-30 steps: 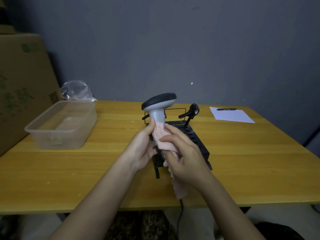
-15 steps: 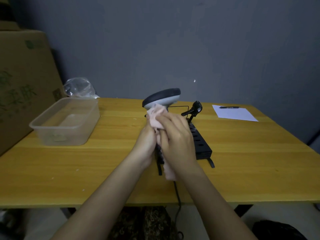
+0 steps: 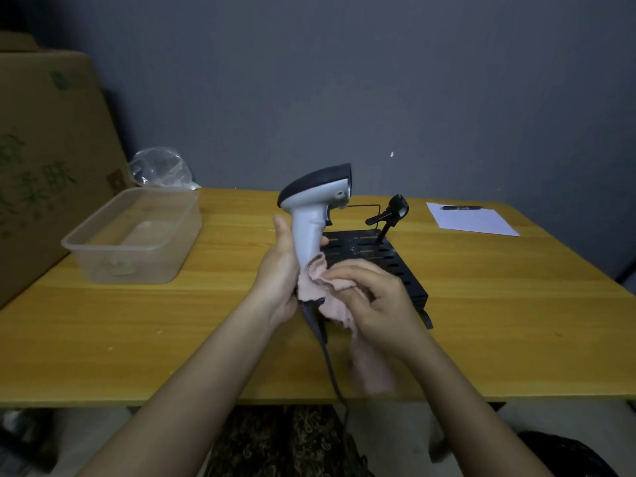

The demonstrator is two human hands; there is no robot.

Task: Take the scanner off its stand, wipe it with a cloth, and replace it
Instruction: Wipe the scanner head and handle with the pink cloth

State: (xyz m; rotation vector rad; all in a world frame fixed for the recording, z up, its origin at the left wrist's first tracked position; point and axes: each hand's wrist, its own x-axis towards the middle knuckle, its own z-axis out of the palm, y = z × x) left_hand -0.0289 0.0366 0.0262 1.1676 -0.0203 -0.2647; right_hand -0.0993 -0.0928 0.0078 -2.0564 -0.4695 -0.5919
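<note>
Spanning most of the view, a yellow wooden bench [image 3: 481, 304] stands against a grey wall, with a big cardboard box [image 3: 44, 160] at its left end. On the left part of the bench sits a clear plastic tub [image 3: 134, 235], and a crumpled clear bag [image 3: 160, 166] lies just behind it. Near the middle, a black slotted stand [image 3: 382, 256] rests flat on the bench, its thin arm topped by a black clip [image 3: 395, 208] that holds nothing. A white sheet of paper [image 3: 471, 220] lies at the far right with a pen [image 3: 461, 207] on its far edge. Above the bench, in front of the stand, the scanner [image 3: 313, 208] is held upright, dark head on top facing right, grey handle below, its black cable [image 3: 330, 359] hanging past the bench edge. The left hand [image 3: 280, 266] is wrapped around the handle from the left, gripping it. The right hand [image 3: 375, 301] is closed on a pale pink cloth [image 3: 320, 284], pressing it against the base of the handle; the rest of the cloth hangs under the wrist
</note>
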